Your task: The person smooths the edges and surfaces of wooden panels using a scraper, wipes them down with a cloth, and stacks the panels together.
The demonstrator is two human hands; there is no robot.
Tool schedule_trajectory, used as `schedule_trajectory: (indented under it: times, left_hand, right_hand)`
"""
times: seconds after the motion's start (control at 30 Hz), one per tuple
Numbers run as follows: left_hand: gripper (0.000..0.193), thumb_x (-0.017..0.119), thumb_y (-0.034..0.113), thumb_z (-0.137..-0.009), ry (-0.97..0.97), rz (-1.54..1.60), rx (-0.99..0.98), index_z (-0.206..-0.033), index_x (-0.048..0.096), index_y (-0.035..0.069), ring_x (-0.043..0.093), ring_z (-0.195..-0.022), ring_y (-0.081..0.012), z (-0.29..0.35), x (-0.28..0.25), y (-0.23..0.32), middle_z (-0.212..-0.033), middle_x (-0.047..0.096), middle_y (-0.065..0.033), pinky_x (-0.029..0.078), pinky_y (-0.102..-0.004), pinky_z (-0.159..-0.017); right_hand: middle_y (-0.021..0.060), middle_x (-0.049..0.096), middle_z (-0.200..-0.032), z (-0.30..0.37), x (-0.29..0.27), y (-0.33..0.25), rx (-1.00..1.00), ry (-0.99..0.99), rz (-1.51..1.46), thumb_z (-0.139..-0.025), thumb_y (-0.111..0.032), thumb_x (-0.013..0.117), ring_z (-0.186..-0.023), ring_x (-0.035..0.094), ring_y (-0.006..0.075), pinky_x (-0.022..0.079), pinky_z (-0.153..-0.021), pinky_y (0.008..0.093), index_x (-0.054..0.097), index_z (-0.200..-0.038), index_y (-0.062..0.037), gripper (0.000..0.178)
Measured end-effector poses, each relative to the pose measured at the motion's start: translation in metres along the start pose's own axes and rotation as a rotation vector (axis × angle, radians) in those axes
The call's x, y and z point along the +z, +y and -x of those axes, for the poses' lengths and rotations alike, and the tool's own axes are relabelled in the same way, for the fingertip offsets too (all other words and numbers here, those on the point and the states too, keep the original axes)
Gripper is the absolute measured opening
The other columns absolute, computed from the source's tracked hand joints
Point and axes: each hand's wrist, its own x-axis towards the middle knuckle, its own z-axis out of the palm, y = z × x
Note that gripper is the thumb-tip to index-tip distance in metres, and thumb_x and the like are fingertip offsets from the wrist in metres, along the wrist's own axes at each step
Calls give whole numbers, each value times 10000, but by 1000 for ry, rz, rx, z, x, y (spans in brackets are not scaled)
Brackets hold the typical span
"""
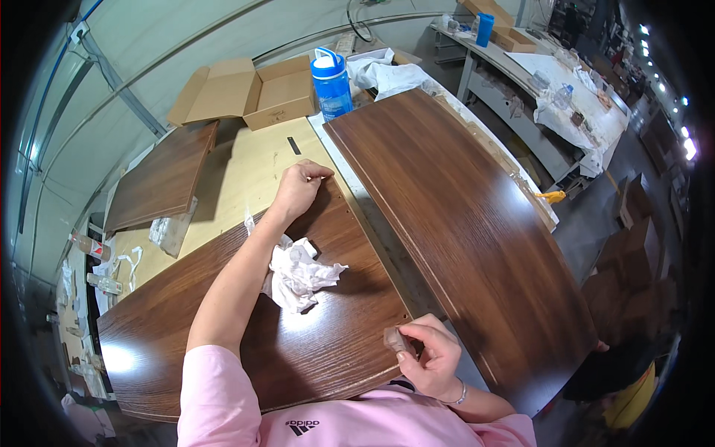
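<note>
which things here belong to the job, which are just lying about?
Likely in hand:
- near dark-brown wood-grain panel
- small translucent brownish block, in right-hand fingers
- maybe crumpled white cloth or paper

Likely lying about:
- open brown cardboard box
- blue plastic bottle
- short flat black strip

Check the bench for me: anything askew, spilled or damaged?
Only clutter: a crumpled white cloth or paper lies bunched on the near panel, beside the left forearm, odd against the smooth brown surface. I see no obvious spill or damage.

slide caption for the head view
Left hand and right hand at one edge of a flat dark brown wood-grain panel, crumpled white cloth on top
</note>
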Motion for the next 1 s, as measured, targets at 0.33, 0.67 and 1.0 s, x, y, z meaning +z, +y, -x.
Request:
schedule_trajectory:
  times: [0.33, 0.67, 1.0]
  left_hand:
    - [253, 589, -42, -845, 27, 28, 30, -1021, 749, 44, 646, -963, -269, -1, 0, -1, -1005, 685, -122, 497, -338, -888]
    - [230, 589, 49, -889, 85, 206, -120, -1082, 708, 9, 612, -917, -157, 39, -35, 26, -1070, 700, -81, 500, -308, -798]
    - [594, 715, 460, -767, -399, -516, 435, -1280, 617, 178, 494, -1286, -295, 178, -55, 90, -1361, 565, -96, 251, -597, -1094]
  right_hand:
    - [111, 633, -881, -2, 1, 0, -30, -7, 56, -696, -1, 702, -710, 592, 176, 467, -605, 268, 669, -1007, 52, 318]
    - [112, 634, -893, 3, -1, -2, 7, -41, -4, -711, -4, 697, -719, 590, 164, 466, -618, 258, 667, -1016, 62, 314]
    - [87, 592, -982, -11, -20, -5, 221, 18, -237, -773, 32, 635, -861, 587, 131, 480, -734, 248, 648, -1064, 83, 296]
